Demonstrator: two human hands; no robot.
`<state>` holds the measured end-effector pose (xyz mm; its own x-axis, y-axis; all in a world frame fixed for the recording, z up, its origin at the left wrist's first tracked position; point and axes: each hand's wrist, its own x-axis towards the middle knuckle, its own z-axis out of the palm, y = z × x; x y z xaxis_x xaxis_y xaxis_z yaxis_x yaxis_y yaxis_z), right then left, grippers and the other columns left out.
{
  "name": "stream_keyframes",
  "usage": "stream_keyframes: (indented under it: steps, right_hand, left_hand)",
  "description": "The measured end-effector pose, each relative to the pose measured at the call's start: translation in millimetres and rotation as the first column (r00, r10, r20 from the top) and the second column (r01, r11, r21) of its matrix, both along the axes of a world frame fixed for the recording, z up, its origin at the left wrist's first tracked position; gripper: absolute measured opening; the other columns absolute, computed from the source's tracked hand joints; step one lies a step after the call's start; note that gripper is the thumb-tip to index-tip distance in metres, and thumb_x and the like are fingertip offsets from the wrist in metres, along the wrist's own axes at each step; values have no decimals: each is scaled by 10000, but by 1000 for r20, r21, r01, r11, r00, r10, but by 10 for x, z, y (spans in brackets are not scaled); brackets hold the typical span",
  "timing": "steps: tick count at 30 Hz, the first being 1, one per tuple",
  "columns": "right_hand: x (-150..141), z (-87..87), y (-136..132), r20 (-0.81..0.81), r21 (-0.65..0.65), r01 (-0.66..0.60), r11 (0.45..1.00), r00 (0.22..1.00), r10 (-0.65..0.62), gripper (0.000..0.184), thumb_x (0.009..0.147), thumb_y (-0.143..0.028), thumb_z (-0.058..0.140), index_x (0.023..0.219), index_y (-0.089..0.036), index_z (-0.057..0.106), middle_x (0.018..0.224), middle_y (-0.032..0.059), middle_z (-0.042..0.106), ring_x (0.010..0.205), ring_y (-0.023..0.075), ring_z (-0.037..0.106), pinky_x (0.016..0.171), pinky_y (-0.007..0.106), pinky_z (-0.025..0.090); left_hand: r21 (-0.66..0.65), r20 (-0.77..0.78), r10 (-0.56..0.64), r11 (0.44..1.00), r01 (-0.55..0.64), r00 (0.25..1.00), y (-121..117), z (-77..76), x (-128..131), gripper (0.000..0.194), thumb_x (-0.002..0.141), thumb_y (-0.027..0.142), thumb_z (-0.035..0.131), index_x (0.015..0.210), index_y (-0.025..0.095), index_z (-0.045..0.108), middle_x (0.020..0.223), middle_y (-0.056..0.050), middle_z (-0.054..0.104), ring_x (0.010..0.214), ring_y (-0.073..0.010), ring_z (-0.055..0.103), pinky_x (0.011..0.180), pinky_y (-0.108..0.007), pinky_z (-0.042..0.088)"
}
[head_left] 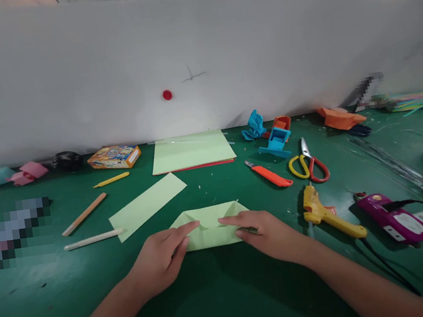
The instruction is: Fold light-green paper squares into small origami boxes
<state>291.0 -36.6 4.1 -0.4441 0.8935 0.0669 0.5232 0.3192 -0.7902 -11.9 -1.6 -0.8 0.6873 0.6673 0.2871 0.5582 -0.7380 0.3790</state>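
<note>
A folded sheet of light green paper (214, 237) lies on the table straight in front of me, its upper corners folded in at a slant. My left hand (161, 258) grips its left part, index finger pressing on top and thumb near the lower edge. At the right part, my right hand (265, 232) holds it the same way, index fingertip pointing inward. Between the two index fingertips the paper's middle shows. The other fingers of both hands are curled and partly hidden. Just beyond my left hand lies a light green paper strip (149, 203).
Left are a wooden stick (85, 214), a white stick (93, 239), a yellow pen (112, 180) and a printed box (114, 157). Stacked paper (193, 150) lies behind. To the right are a cutter knife (272, 175), scissors (307, 161), a glue gun (330, 214) and a purple power strip (394, 217).
</note>
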Motion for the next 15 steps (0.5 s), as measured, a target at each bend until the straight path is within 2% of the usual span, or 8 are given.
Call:
stream_keyframes:
  steps: [3,5,8,10,12,15]
  right_hand:
    - [-16,-24,-2,19,64,1,998,1000,-2,469,965,-147,499,1365,-334,656,1162,63,688,1031,203,649,873,339,538]
    - [-16,-36,3,-2,49,8,999,1000,-8,476,951,-129,495,1352,-321,663,1195,65,685,1081,209,638,914,356,532]
    - [6,-37,29,-88,-96,6,995,996,-15,414,939,-150,520,1264,-313,718,1197,30,722,1073,208,655,913,347,533]
    - [34,-34,55,-146,-191,-2,982,989,-26,343,919,-182,565,1175,-295,764,1157,17,746,1013,207,674,852,321,541]
    - [63,-34,82,-178,-239,-8,971,983,-35,298,888,-211,617,1124,-273,788,1103,20,762,950,208,679,785,301,540]
    - [93,-33,105,-213,-270,-25,963,976,-35,282,851,-240,661,1096,-250,801,1051,26,772,896,204,672,731,282,524]
  left_hand:
    - [-4,-52,9,1000,-10,999,11,-13,3,396,1059,285,356,1378,238,586,1162,-56,758,902,-203,734,761,-289,545]
    - [-70,-67,34,997,-39,997,19,6,-5,379,1056,331,384,1347,257,614,1193,-44,752,967,-210,734,804,-286,550]
    - [-220,-73,38,974,-54,997,36,64,-45,364,1036,388,457,1347,292,622,1273,-18,723,1061,-202,712,842,-255,544]
    - [-306,-94,11,951,-40,995,54,110,-85,358,1008,403,522,1332,303,638,1240,-13,730,978,-184,718,764,-228,541]
    - [-357,-111,-22,934,-19,994,74,154,-127,354,967,400,597,1303,310,663,1200,-13,734,923,-174,709,724,-217,531]
    - [-380,-127,-81,925,27,989,93,210,-181,332,924,374,670,1252,328,688,1166,-7,724,977,-179,689,798,-234,525]
